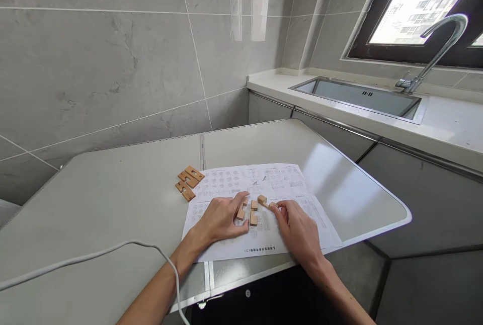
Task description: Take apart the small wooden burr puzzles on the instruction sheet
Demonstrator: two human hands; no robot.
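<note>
Small notched wooden puzzle pieces lie on a printed sheet (230, 250). My left hand (222, 218) rests on the paper with thumb and forefinger spread around the left notched wooden piece (240, 214); whether it touches that piece I cannot tell. Just right of it, a second notched piece (253, 220) lies between the hands. My right hand (298, 227) pinches the right end of a third notched wooden piece (261, 199), which slants away to the upper left. Its fingertips hide part of that end.
Three flat wooden pieces with cut-outs (188, 178) lie at the sheet's upper left corner. A white cable (94, 252) crosses the folding table (113, 204) and my left forearm. A counter with a sink (350, 94) and a faucet (441, 53) stands behind on the right.
</note>
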